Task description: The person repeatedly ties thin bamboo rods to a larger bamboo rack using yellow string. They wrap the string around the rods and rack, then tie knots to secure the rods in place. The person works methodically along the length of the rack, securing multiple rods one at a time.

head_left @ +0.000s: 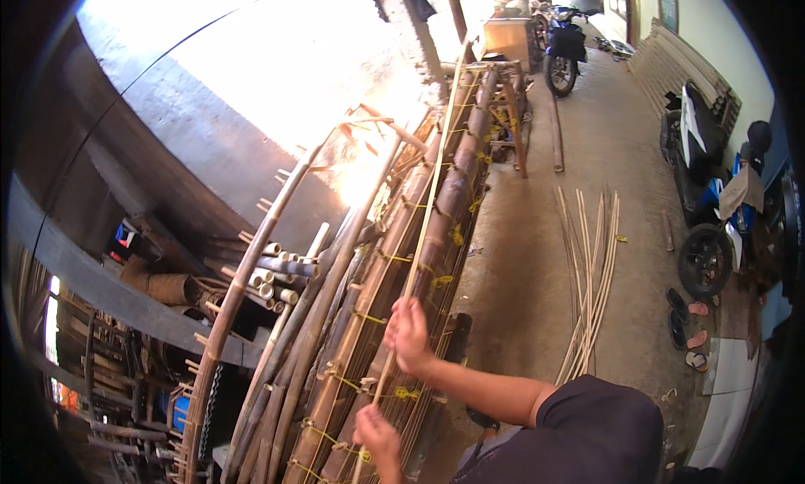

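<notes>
A long, thin pale bamboo strip [430, 207] runs lengthwise over a row of thick brown bamboo poles [457, 186], which are tied at intervals with yellow cord [442, 280]. My right hand [409, 337] is closed around the strip, its forearm reaching in from the lower right. Nearer the bottom edge, my left hand [377, 438] has its fingers curled on the same strip. Beneath both hands, further thin strips lie along the poles. The strip's near end is out of view.
Loose bamboo sticks [591, 274] lie on the concrete floor to the right. A curved bamboo ladder [231, 325] and cut bamboo tubes [272, 283] are on the left. Motorcycles [563, 52] stand farther back and along the right wall. Sandals [677, 329] lie near the right wall.
</notes>
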A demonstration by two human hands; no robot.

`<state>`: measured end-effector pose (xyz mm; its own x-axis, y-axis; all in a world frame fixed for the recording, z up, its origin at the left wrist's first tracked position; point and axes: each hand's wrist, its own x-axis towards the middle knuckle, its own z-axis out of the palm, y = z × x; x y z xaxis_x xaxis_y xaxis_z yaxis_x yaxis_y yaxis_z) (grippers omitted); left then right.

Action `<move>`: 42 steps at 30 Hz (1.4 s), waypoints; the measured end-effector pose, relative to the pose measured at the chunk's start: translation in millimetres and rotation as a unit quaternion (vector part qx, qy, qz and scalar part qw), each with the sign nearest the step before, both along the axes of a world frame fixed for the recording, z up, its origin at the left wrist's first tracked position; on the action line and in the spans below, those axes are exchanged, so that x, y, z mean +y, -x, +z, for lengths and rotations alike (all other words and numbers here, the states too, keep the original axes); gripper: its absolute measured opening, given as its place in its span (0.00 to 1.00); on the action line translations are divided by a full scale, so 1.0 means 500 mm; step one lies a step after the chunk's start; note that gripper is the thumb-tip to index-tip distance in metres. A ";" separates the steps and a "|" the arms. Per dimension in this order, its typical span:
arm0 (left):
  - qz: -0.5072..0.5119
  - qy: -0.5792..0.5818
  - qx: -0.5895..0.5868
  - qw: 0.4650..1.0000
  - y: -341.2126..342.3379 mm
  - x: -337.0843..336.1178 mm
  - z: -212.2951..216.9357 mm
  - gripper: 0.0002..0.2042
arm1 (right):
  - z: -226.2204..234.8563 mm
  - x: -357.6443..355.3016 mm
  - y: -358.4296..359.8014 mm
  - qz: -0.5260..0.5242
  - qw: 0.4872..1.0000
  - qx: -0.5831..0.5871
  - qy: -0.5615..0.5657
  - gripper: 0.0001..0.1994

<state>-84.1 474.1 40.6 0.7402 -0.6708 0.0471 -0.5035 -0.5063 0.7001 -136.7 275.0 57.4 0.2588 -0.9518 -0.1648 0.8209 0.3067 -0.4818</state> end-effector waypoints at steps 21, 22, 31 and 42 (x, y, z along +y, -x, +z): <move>0.236 -0.024 -0.314 0.919 -0.314 -0.087 -0.172 0.17 | -0.315 -0.307 0.412 0.365 0.759 0.481 0.243 0.18; 0.187 0.013 -0.302 0.935 -0.274 -0.215 -0.152 0.16 | -0.376 -0.353 0.478 0.345 0.801 0.453 0.186 0.16; -0.167 0.149 -0.114 0.968 0.196 -1.192 0.002 0.17 | -0.343 -0.745 0.891 0.237 0.834 0.487 0.109 0.13; -0.300 0.099 -0.073 0.946 0.444 -1.883 -0.019 0.20 | -0.296 -1.200 0.973 0.152 0.889 0.427 0.073 0.14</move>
